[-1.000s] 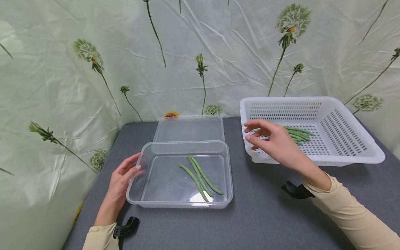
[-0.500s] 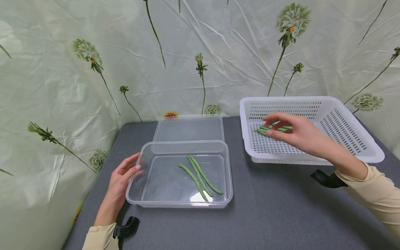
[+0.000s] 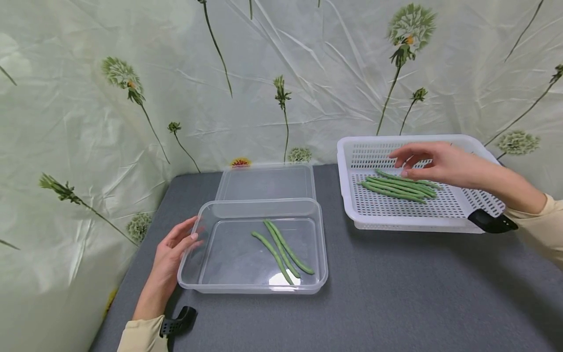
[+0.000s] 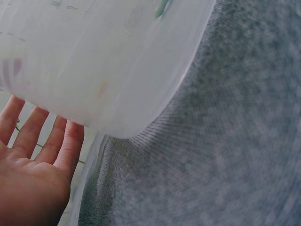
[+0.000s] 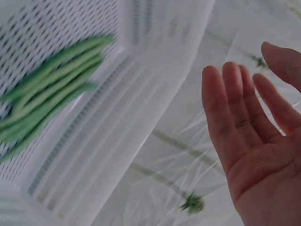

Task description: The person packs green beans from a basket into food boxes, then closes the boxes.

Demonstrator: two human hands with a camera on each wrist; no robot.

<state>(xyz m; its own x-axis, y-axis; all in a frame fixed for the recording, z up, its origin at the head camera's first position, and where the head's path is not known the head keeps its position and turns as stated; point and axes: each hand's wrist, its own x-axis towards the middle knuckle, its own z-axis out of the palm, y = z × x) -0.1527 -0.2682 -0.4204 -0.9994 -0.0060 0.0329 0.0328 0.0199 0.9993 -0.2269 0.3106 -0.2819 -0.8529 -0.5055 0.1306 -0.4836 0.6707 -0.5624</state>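
In the head view my left hand [image 3: 163,266] rests at the left end of a clear plastic container [image 3: 246,288], its fingers extended along the outer wall. The left wrist view shows the same straight fingers [image 4: 69,146] against the wall. Three green beans [image 3: 278,252] lie side by side in the container's right half. Over the white perforated basket [image 3: 409,224] hovers my right hand [image 3: 444,164], fingers slightly bent and nothing between them. Beneath it, several green beans [image 3: 391,189] lie bunched on the basket floor. The right wrist view shows the empty palm [image 5: 265,155] beside this bunch.
A flat translucent lid [image 3: 266,182] lies behind the container. All stands on a grey cloth-covered table [image 3: 343,303]. A flower-printed sheet [image 3: 246,112] hangs along the back and left. Black bands [image 3: 178,320] sit at both wrists.
My right hand has moved right and slightly back across the basket, uncovering the bunch of green beans. My left hand, the container and its three beans have stayed in place.
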